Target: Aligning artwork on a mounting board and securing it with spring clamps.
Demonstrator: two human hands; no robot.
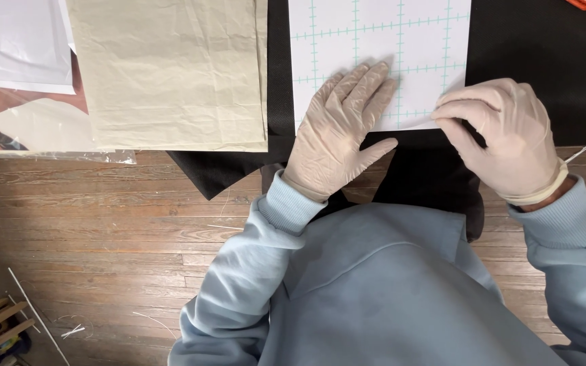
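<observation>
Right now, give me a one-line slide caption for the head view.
Gloved left hand presses flat on a white gridded sheet over black fabric while the gloved right hand pinches its lower corner.

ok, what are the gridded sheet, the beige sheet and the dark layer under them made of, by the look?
Gridded sheet: thin white paper or film, matte, printed with teal grid lines; its near corner lifts under the right hand.
Beige sheet: probably thin paper, matte, full of fine creases.
Dark layer: black, dull, likely fabric; its near edge drapes softly.
The left hand wears a pale glove, seemingly latex.

Left hand [337, 129] flat on gridded sheet [381, 41]; right hand [503, 139] pinching corner.
</observation>
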